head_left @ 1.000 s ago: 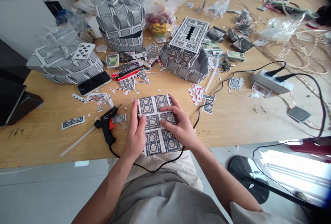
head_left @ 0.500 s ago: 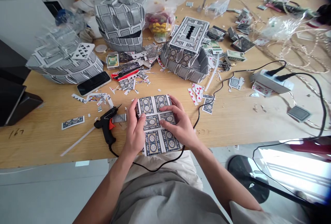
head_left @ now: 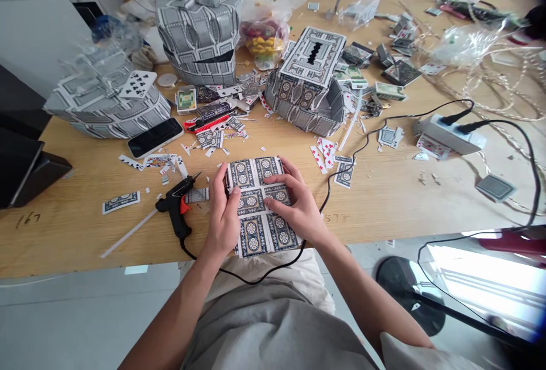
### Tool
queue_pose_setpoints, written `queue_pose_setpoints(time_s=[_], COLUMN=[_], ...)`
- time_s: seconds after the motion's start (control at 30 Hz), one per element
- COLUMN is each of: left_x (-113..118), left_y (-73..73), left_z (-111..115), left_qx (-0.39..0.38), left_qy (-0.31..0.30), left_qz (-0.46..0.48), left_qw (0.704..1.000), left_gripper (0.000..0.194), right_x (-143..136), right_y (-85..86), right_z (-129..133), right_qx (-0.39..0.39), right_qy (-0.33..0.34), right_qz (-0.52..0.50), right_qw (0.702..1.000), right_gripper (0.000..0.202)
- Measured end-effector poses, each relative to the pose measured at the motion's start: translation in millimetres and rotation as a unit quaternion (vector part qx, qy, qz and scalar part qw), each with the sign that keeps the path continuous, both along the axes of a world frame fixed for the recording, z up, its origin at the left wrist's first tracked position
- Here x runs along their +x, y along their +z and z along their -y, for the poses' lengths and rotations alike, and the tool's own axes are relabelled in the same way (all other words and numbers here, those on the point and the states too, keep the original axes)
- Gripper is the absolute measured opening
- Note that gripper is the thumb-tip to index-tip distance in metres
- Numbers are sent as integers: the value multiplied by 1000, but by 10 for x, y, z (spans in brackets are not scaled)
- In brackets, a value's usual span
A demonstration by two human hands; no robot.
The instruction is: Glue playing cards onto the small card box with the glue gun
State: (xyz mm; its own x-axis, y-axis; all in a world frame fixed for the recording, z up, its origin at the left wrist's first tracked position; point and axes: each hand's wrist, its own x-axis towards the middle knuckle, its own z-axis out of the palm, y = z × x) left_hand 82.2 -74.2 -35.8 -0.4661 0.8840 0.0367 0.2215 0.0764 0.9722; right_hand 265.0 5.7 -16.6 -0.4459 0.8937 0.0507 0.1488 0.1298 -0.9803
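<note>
Here, my left hand [head_left: 224,213] is gripping one side of a card-covered piece [head_left: 251,234], my right hand [head_left: 302,208] clasping the other, seemingly steadying it.

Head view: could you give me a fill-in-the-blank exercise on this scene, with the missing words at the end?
The hand nearer the glue gun is the person's ____ one.
The held card-covered piece shows ____ card backs on its top.
The phone lies screen side ____.
The pips on the card resting on the leftmost basket are coloured ____.

Missing words: left; six; up; black.
</note>
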Motion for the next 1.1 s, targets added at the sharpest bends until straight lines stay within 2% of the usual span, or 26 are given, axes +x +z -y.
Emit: queue_pose_setpoints(time_s=[0.47,1.1], left_x=[1,4], left_y=[-11,-5], left_z=[4,10], left_qx=[6,-1], left_qy=[5,5], left_qz=[22,1], left_qw=[1000,1000], left_gripper=[58,59], right_x=[5,11], right_y=[-15,-23], right_z=[-8,-8], right_qx=[-2,-4], right_qy=[4,5], right_qz=[-10,-14], right_qw=[1000,1000], right_gripper=[31,31])
